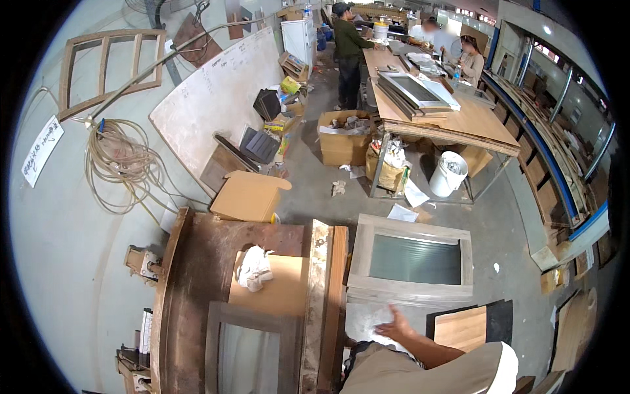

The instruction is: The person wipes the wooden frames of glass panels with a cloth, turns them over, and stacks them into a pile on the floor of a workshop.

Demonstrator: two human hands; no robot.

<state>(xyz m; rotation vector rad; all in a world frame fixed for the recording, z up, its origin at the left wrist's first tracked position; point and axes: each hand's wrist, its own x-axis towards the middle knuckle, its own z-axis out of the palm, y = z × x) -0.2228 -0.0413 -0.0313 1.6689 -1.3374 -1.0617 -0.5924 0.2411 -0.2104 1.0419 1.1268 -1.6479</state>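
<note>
My right hand (395, 324) is held out in front of my body, fingers apart, holding nothing. It hangs over a pale flat sheet or panel (362, 316); whether it touches that surface I cannot tell. Just beyond lies a grey wooden-framed door (356, 266) with a ribbed glass pane (415, 260). To the left, a similar frame with a glass pane (248, 361) rests on a brown workbench (187, 308). A crumpled white cloth (254, 268) lies there on a tan board (289, 279). My left hand is out of sight.
Dark-edged wooden panels (461, 328) lie to my right. A cardboard box (246, 197) stands beyond the bench. Farther off is a long table (479, 125) stacked with framed panels, with a white bucket (449, 173) below. A standing person (348, 52) and others are beside it.
</note>
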